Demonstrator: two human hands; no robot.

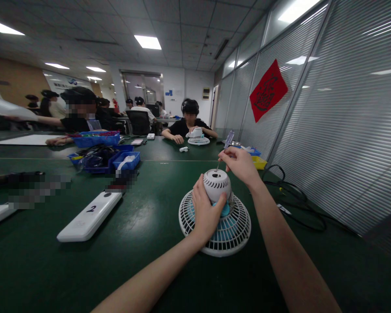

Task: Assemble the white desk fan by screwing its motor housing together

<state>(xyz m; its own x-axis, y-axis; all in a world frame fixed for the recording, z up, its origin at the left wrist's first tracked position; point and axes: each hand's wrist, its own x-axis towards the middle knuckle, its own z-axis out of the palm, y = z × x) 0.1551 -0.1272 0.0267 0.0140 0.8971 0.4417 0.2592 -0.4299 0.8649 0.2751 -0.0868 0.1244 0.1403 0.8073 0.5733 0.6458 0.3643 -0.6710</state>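
One green desk (143,269), with a white fan (231,228) on it, right of centre. Looks mostly together, housing (217,186) on; maybe mid-screw, can't tell what's left. Lying grille-down, housing-up, with axis near vertical. Clamping that housing in the left hand (207,213); pinching a tilted screwdriver (229,138) in the right hand's (240,164) grip, tip down on top.

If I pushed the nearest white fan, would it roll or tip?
The fan probably wouldn't roll or tip easily, since its wide cage rests on the table. It might slide, because the table looks shiny. The thin-barred cage might flex a little.
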